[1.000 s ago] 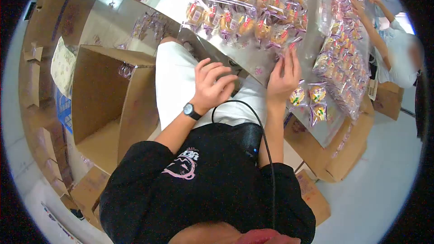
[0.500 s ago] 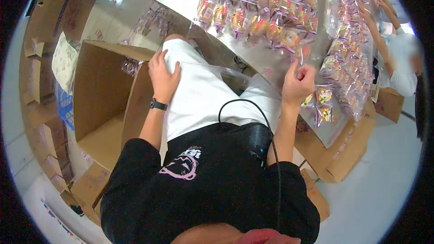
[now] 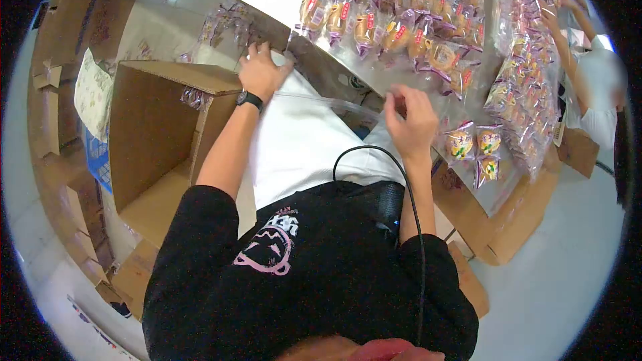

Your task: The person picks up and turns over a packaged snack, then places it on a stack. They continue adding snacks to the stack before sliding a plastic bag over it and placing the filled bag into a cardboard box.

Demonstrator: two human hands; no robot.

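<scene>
My left hand [image 3: 264, 72] rests on my knee beside the open cardboard box [image 3: 150, 134], its fingers spread and holding nothing. My right hand [image 3: 411, 120] hovers over my lap at the table's near edge. Its fingers are loosely curled, with a gap beside the thumb and nothing visible between them. Beyond it, a wrapped pastry [image 3: 461, 80] lies at the near end of the rows of clear-and-purple packets [image 3: 398, 33]. Several yellow-and-white packets [image 3: 460, 142] lie just right of the right hand.
Many more packets in clear plastic [image 3: 518, 87] cover the table's right side. Another person [image 3: 595, 80] reaches in there. A blue crate [image 3: 97, 160] stands left of the box, and cardboard [image 3: 511, 227] sits below the table's right corner. A black cable [image 3: 418, 254] crosses my right arm.
My right hand has drawn back from the pastry rows toward my lap, leaving a wrapped pastry at the near end. My left hand has slid forward on my knee.
</scene>
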